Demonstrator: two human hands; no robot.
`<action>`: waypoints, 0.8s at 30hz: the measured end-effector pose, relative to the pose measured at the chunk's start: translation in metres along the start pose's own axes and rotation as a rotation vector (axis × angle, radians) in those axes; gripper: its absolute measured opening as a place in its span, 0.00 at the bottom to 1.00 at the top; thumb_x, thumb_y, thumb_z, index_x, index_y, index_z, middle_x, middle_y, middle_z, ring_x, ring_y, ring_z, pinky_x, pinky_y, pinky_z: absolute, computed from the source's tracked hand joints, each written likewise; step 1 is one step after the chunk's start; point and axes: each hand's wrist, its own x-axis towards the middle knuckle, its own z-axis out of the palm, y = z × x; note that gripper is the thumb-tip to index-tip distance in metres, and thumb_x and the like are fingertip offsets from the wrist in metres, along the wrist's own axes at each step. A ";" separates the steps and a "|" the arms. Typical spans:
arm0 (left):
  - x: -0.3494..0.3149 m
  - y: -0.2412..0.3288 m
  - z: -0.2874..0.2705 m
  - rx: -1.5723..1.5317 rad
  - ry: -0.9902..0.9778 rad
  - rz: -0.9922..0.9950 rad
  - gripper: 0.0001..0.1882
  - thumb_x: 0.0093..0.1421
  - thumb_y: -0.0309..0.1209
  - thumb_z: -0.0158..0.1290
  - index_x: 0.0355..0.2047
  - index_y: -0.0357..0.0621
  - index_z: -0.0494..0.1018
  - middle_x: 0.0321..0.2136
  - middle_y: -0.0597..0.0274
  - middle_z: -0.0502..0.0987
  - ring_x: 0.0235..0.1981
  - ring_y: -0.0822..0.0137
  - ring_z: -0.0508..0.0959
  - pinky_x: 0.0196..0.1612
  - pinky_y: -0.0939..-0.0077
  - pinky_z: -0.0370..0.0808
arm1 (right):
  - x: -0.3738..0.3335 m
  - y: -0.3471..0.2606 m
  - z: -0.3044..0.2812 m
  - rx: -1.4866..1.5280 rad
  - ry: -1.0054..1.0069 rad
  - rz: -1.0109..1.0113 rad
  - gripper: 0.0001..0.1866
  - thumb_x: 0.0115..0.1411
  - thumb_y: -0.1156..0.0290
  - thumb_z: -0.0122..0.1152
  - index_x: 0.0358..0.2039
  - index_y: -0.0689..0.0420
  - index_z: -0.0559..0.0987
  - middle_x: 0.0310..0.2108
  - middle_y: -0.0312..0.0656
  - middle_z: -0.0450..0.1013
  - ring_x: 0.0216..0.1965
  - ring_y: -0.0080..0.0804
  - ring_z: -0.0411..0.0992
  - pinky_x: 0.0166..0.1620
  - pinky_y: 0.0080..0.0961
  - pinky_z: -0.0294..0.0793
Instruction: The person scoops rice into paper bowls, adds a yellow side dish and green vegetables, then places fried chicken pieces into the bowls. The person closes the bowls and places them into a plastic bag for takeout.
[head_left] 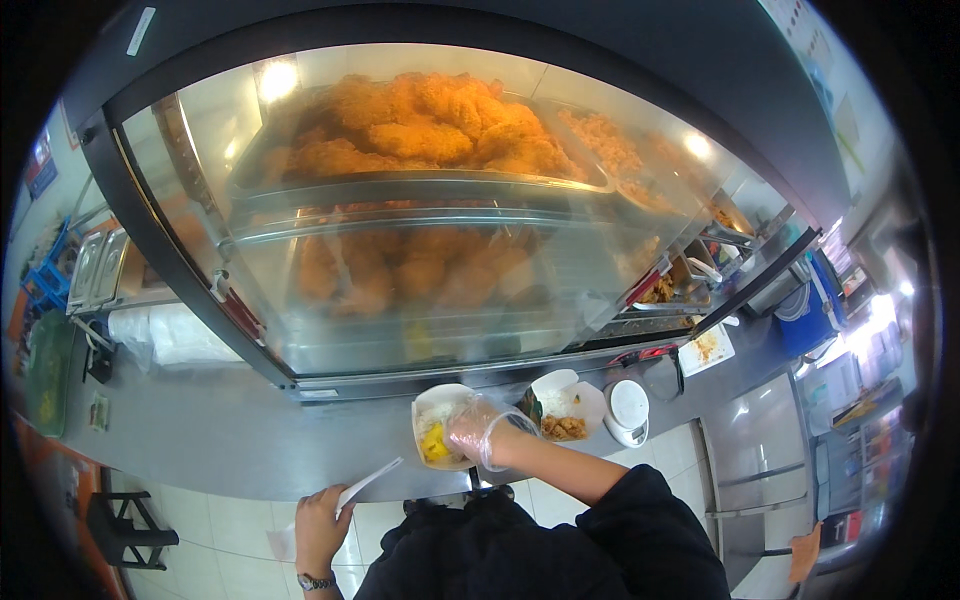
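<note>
My right hand [474, 430], in a loose clear plastic glove, reaches into an open takeaway box [459, 392]. White rice [432, 412] and yellow food [433, 442] lie in that box. The gloved fingers look closed beside the yellow food; what they grip is hidden. At the counter's front edge, my bare left hand [322, 525] is closed round a long white utensil [370, 480], whose kind I cannot make out. Right of my gloved hand stands a second open box [590, 398] with rice and brown fried pieces [563, 428].
A glass-fronted warming cabinet [410, 350] with trays of fried food [430, 120] stands behind the boxes. Right of them sit a white kitchen scale [628, 408] and a clear container [662, 378]. White plastic bags [185, 335] lie left on the steel counter [200, 430]. A black stool [130, 530] stands at lower left.
</note>
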 end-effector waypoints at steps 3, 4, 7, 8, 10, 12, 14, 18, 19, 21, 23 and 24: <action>-0.001 0.003 -0.003 0.008 0.031 0.021 0.13 0.51 0.29 0.58 0.38 0.43 0.73 0.28 0.53 0.78 0.31 0.51 0.77 0.39 0.60 0.69 | -0.003 0.006 -0.005 0.297 0.020 0.113 0.10 0.49 0.71 0.59 0.31 0.61 0.82 0.33 0.52 0.77 0.38 0.45 0.77 0.42 0.36 0.76; -0.002 0.003 -0.005 0.019 0.050 0.041 0.13 0.51 0.29 0.58 0.38 0.42 0.73 0.28 0.53 0.78 0.31 0.51 0.77 0.39 0.60 0.69 | -0.003 0.010 -0.007 0.327 0.015 0.126 0.10 0.49 0.71 0.59 0.31 0.61 0.82 0.33 0.52 0.77 0.38 0.45 0.77 0.42 0.36 0.76; -0.005 0.004 -0.006 0.026 0.012 0.000 0.14 0.51 0.29 0.58 0.38 0.42 0.73 0.27 0.54 0.78 0.31 0.51 0.76 0.38 0.60 0.68 | -0.002 0.016 -0.013 0.286 0.045 0.172 0.09 0.48 0.70 0.60 0.30 0.59 0.82 0.32 0.51 0.78 0.37 0.44 0.77 0.42 0.37 0.75; -0.005 0.003 -0.006 0.012 0.004 -0.010 0.14 0.51 0.29 0.57 0.38 0.42 0.73 0.28 0.54 0.78 0.31 0.51 0.77 0.38 0.60 0.68 | -0.002 0.017 -0.015 0.191 -0.043 0.201 0.09 0.49 0.69 0.60 0.29 0.57 0.82 0.32 0.50 0.78 0.37 0.44 0.77 0.42 0.37 0.75; -0.007 0.001 -0.006 -0.005 -0.036 -0.052 0.14 0.51 0.29 0.57 0.38 0.42 0.73 0.28 0.53 0.78 0.32 0.51 0.77 0.38 0.60 0.68 | -0.004 0.018 -0.017 0.018 -0.146 0.064 0.10 0.51 0.63 0.58 0.30 0.51 0.83 0.33 0.47 0.78 0.37 0.45 0.77 0.41 0.38 0.75; -0.008 -0.002 -0.006 0.019 0.003 -0.040 0.13 0.51 0.29 0.57 0.38 0.42 0.73 0.29 0.53 0.78 0.32 0.51 0.77 0.38 0.60 0.68 | -0.011 0.022 -0.018 0.213 -0.058 0.169 0.11 0.52 0.62 0.56 0.31 0.51 0.83 0.34 0.47 0.78 0.37 0.45 0.77 0.41 0.39 0.75; -0.008 -0.004 -0.005 0.025 0.031 -0.036 0.13 0.51 0.29 0.57 0.38 0.42 0.73 0.29 0.53 0.78 0.32 0.51 0.77 0.38 0.60 0.68 | -0.017 0.024 -0.018 0.360 0.094 0.157 0.13 0.54 0.60 0.54 0.31 0.51 0.83 0.34 0.48 0.78 0.37 0.45 0.77 0.41 0.40 0.75; -0.003 0.002 -0.002 0.002 0.046 -0.030 0.13 0.51 0.29 0.57 0.38 0.42 0.73 0.29 0.54 0.78 0.32 0.51 0.76 0.39 0.60 0.68 | -0.017 0.021 -0.017 0.273 0.022 0.173 0.15 0.55 0.59 0.51 0.32 0.51 0.83 0.34 0.49 0.77 0.37 0.47 0.76 0.42 0.39 0.74; -0.001 0.006 -0.002 -0.002 0.034 -0.034 0.13 0.51 0.29 0.57 0.38 0.42 0.73 0.28 0.54 0.78 0.32 0.51 0.76 0.39 0.60 0.68 | -0.016 0.018 -0.017 0.229 -0.125 0.158 0.15 0.55 0.59 0.51 0.34 0.51 0.83 0.36 0.48 0.77 0.38 0.47 0.76 0.42 0.39 0.74; 0.003 0.012 -0.002 -0.010 0.022 -0.032 0.13 0.52 0.28 0.57 0.38 0.42 0.73 0.30 0.53 0.78 0.32 0.50 0.76 0.38 0.60 0.68 | -0.019 0.016 -0.019 0.202 -0.024 0.131 0.13 0.56 0.61 0.52 0.33 0.52 0.82 0.32 0.48 0.77 0.35 0.47 0.76 0.42 0.41 0.74; 0.005 0.020 -0.001 -0.008 0.084 0.015 0.13 0.51 0.27 0.57 0.38 0.42 0.73 0.31 0.52 0.78 0.32 0.50 0.76 0.38 0.60 0.68 | -0.030 0.021 -0.025 0.292 0.098 0.159 0.13 0.55 0.62 0.54 0.35 0.54 0.81 0.34 0.49 0.77 0.37 0.48 0.76 0.42 0.41 0.74; 0.005 0.024 -0.001 -0.002 0.151 0.067 0.13 0.51 0.27 0.57 0.38 0.42 0.73 0.31 0.52 0.78 0.32 0.50 0.76 0.38 0.60 0.68 | -0.043 0.027 -0.028 0.432 0.280 0.124 0.16 0.56 0.60 0.55 0.38 0.58 0.79 0.35 0.48 0.77 0.39 0.46 0.76 0.44 0.37 0.73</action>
